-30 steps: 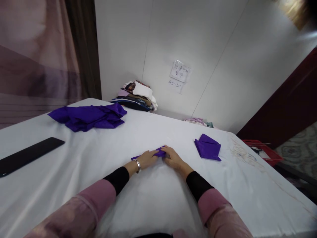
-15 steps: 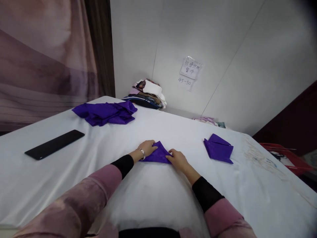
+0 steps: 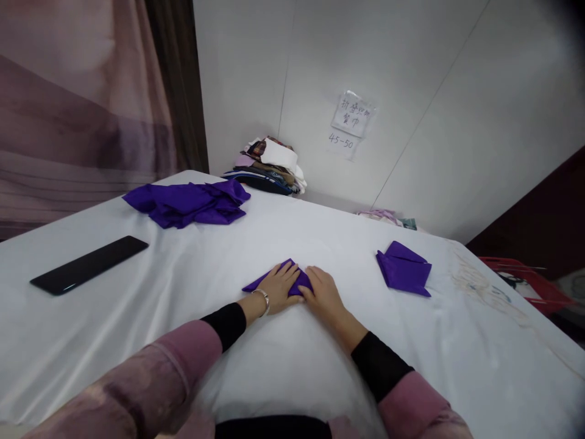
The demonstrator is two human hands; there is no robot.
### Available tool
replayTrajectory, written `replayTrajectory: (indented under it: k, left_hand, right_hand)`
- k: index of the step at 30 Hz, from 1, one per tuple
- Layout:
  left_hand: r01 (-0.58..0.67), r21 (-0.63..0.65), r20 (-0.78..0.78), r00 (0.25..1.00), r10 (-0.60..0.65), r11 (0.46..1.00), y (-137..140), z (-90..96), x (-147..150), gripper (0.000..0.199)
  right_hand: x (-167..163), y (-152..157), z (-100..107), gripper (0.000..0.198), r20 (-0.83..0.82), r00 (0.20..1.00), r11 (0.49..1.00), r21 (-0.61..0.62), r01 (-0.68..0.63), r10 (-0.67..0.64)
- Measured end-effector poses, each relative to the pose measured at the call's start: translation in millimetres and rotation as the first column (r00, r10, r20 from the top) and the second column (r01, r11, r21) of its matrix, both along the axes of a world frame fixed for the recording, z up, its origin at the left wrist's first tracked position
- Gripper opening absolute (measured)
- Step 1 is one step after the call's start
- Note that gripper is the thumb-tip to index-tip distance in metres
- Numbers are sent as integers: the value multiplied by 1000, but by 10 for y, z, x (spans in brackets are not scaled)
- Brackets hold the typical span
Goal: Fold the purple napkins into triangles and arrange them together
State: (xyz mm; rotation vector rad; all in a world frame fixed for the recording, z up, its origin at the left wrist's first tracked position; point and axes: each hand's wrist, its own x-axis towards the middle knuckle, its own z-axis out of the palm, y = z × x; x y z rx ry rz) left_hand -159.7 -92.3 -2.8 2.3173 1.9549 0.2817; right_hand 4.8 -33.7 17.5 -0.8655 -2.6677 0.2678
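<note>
A folded purple napkin lies on the white-covered table in front of me, its left corner pointing out past my wrist. My left hand rests flat across it with the fingers stretched, a silver bracelet on the wrist. At the napkin's right end, my right hand grips the cloth between thumb and fingers. The two thumbs come close together along the near edge. Both hands cover much of the napkin, so its folds are partly hidden. To the right sits another folded purple napkin, touched by neither hand.
A loose heap of purple cloth lies at the back left, with a flat black panel nearer me. Folded clothes are stacked by the wall, below a handwritten sign. A red basket stands beyond the right edge.
My left hand has gone from holding the napkin's upper left side to lying flat over it. My right hand has shifted slightly left, and the napkin's right corner is folded inward.
</note>
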Motion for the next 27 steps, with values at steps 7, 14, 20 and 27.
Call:
replayTrajectory:
  k: [7,14,20,27]
  left_hand:
    - [85,2,-63,994,-84,996,27,-55,-47,61]
    - [13,25,-45,999,-12,1000,29,-48,-21,75]
    - [4,40,1,1000,-4,999,20,-53,-23,79]
    - [-10,-18,-9,1000,10,1000,7,-1,-7,82]
  right_hand:
    - [-232,-105,-72,78,88,953,957,-42,-287,290]
    - [-2,-15,-242,88,175,965,980,-55,-189,196]
    - [261,-15,-203,77,218,959,983,-62,-174,184]
    - [496,-40,-201,72,265,955,991,-68,-119,133]
